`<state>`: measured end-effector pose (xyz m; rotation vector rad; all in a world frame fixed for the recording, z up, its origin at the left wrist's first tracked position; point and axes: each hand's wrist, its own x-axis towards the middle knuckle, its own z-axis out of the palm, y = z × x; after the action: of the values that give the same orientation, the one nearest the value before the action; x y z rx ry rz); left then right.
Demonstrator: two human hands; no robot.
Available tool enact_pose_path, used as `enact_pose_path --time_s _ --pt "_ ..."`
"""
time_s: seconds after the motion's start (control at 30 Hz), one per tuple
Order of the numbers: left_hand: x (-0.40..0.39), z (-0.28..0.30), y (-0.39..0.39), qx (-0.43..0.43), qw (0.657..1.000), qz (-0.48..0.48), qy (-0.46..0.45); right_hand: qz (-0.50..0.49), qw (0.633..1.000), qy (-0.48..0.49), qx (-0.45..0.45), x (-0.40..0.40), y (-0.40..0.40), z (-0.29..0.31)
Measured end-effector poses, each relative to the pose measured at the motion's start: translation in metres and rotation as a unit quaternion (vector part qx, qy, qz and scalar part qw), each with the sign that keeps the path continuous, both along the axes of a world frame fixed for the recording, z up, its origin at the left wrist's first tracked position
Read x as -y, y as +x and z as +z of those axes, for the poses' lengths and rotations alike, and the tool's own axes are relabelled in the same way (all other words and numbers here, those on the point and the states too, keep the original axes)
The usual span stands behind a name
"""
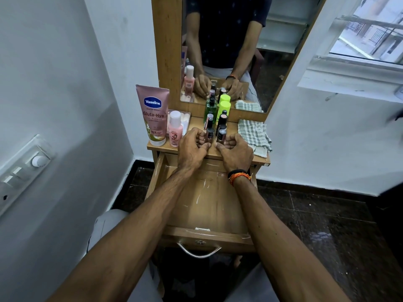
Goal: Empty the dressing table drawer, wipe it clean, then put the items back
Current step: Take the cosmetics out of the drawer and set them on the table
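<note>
So the drawer (207, 199) is pulled right out and looks bare inside, just scuffed wood, meaning the emptying part seems done. Everything's parked up on the table (157, 147): the Vaseline tube (152, 115), a pink bottle (175, 129), a green bottle (210, 109), the neon-capped one (224, 107) and a cluster of small bottles (216, 129). The checked cloth (254, 134) sits at the right, so whether it's been wiped yet I can't say. Left hand (192, 149) and right hand (235, 152) each have a curled grip cupped round the front small bottles; looks like the put-back is still to come.
</note>
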<state>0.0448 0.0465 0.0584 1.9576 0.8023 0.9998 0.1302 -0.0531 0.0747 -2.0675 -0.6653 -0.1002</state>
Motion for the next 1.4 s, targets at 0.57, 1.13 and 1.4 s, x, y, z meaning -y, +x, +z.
enact_pose_path --time_s 0.57,1.13,1.4 --pt "0.02 -0.005 -0.01 -0.004 0.998 0.04 0.046 0.011 0.999 0.023 -0.029 0.008 0.001 0.001" --pt "0.046 -0.049 -0.021 -0.23 0.961 -0.151 -0.012 -0.127 0.981 0.076 -0.125 0.112 -0.004 -0.043" --pt "0.05 -0.054 -0.006 -0.297 0.942 -0.155 0.036 -0.084 0.991 -0.005 -0.102 0.107 0.002 -0.049"
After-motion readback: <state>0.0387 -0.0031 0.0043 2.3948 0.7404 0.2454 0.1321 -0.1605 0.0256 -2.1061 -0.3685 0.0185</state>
